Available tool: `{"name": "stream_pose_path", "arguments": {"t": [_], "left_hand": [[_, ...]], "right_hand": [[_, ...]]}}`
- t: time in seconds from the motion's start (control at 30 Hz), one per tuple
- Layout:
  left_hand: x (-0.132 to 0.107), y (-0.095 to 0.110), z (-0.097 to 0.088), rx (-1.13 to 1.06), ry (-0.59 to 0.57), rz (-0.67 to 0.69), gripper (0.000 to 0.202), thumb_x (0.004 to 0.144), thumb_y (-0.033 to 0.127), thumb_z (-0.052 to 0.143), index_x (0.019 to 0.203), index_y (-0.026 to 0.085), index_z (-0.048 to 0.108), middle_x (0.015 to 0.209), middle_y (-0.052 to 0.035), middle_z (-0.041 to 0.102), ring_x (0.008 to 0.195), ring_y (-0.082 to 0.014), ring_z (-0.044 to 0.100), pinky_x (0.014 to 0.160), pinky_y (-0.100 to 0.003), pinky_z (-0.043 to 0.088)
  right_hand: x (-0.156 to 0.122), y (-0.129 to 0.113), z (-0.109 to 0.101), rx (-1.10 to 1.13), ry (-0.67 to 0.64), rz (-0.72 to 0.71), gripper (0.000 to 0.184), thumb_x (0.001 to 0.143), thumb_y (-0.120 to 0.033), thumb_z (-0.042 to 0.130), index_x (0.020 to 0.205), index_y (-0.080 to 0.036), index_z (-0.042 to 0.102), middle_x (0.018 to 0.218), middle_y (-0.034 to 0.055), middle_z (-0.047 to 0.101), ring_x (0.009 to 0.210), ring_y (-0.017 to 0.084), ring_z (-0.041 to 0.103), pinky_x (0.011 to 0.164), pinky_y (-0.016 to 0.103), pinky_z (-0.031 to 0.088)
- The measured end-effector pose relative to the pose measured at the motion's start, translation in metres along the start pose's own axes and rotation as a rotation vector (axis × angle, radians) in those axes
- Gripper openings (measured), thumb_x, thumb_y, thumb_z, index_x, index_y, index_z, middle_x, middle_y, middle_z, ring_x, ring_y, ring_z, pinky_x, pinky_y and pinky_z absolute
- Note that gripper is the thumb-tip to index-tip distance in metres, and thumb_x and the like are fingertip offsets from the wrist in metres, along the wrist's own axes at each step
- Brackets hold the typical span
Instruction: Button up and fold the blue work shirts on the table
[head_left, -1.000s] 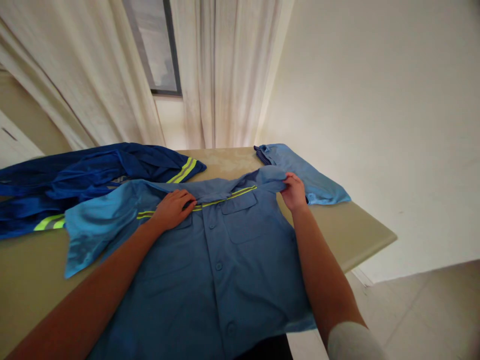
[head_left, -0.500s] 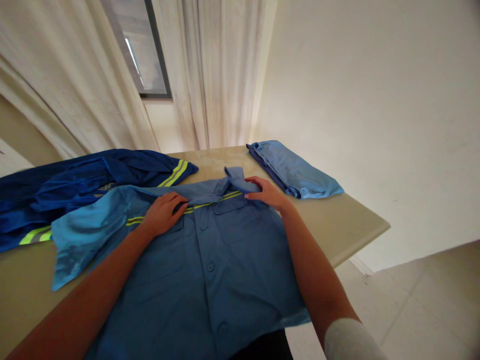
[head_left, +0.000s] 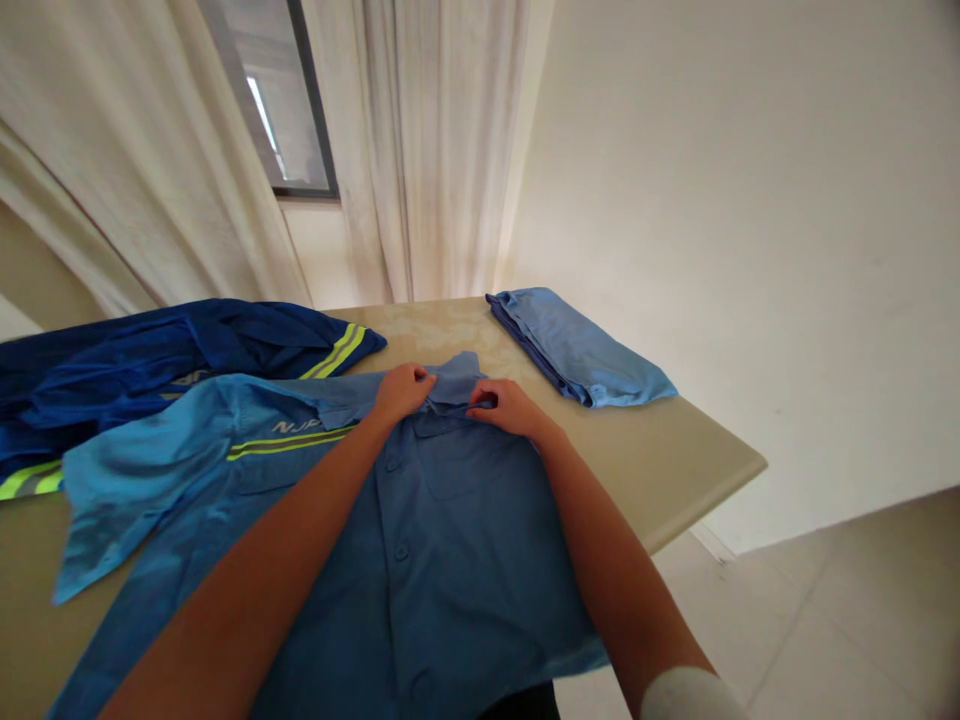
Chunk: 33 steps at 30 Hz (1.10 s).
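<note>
Head view: spread toward six o'clock, blue button-front cloth shirt with yellow-striped chest (head_left: 465, 540), on smooth beige table (head_left: 637, 470). Pinched at centre between curled, nearly closed fingers of left hand (head_left: 406, 390) and right hand (head_left: 508, 406): shirt's folded upper edge. At three o'clock: folded light-blue cloth garment (head_left: 581, 345). Tabletop exposed at four o'clock, out to rounded corner (head_left: 756, 465). At nine o'clock, beside sleeve (head_left: 150, 455): dark-blue cloth garment with yellow-grey bands (head_left: 187, 345).
</note>
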<state>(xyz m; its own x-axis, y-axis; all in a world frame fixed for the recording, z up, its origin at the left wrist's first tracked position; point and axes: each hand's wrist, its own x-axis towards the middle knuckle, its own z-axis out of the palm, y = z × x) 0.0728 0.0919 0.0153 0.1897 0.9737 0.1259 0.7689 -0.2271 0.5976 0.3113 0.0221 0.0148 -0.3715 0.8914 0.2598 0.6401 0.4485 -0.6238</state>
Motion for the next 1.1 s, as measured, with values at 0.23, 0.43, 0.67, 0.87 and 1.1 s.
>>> {"name": "stream_pose_path", "arguments": {"t": [0.23, 0.43, 0.67, 0.87, 1.1], "left_hand": [[0.008, -0.010, 0.012, -0.433, -0.082, -0.032, 0.031, 0.081, 0.047, 0.065, 0.081, 0.017, 0.072, 0.081, -0.0059, 0.074, 0.077, -0.0214, 0.066, 0.070, -0.030, 0.048], [0.011, -0.011, -0.014, -0.238, -0.201, 0.090, 0.038, 0.082, 0.045, 0.067, 0.104, 0.014, 0.073, 0.084, -0.0064, 0.073, 0.078, -0.0225, 0.067, 0.071, -0.031, 0.049], [0.000, 0.003, -0.027, 0.375, -0.176, 0.315, 0.059, 0.091, 0.037, 0.063, 0.145, 0.013, 0.057, 0.136, -0.0193, 0.068, 0.126, -0.0335, 0.063, 0.105, -0.041, 0.049], [-0.021, 0.016, 0.019, 0.386, -0.119, 0.466, 0.061, 0.108, 0.040, 0.030, 0.163, 0.015, 0.040, 0.171, -0.0121, 0.038, 0.156, -0.0278, 0.038, 0.128, -0.044, 0.029], [-0.020, 0.008, 0.023, 0.458, -0.266, 0.362, 0.072, 0.107, 0.053, 0.030, 0.166, 0.013, 0.036, 0.175, -0.0138, 0.028, 0.161, -0.0292, 0.030, 0.131, -0.049, 0.023]], "right_hand": [[-0.008, -0.008, -0.007, 0.050, -0.014, 0.033, 0.067, 0.071, -0.029, 0.094, 0.131, -0.020, 0.068, 0.114, 0.0081, 0.073, 0.100, 0.023, 0.068, 0.091, 0.038, 0.053], [-0.006, -0.025, -0.002, 0.306, -0.334, 0.112, 0.031, 0.087, -0.038, 0.079, 0.110, -0.018, 0.075, 0.089, 0.0041, 0.078, 0.078, 0.019, 0.072, 0.075, 0.031, 0.057], [0.001, -0.017, -0.001, -0.076, 0.373, 0.127, 0.043, 0.109, -0.045, 0.043, 0.132, -0.021, 0.070, 0.125, 0.0122, 0.075, 0.115, 0.025, 0.070, 0.104, 0.043, 0.054], [-0.001, -0.015, 0.031, -0.498, 0.070, 0.190, 0.065, 0.109, -0.048, 0.035, 0.165, -0.016, 0.040, 0.171, 0.0135, 0.038, 0.159, 0.028, 0.034, 0.129, 0.048, 0.031], [-0.001, -0.015, 0.049, -0.631, 0.002, 0.310, 0.069, 0.109, -0.049, 0.033, 0.167, -0.013, 0.035, 0.173, 0.0144, 0.031, 0.162, 0.028, 0.028, 0.133, 0.050, 0.017]]}}
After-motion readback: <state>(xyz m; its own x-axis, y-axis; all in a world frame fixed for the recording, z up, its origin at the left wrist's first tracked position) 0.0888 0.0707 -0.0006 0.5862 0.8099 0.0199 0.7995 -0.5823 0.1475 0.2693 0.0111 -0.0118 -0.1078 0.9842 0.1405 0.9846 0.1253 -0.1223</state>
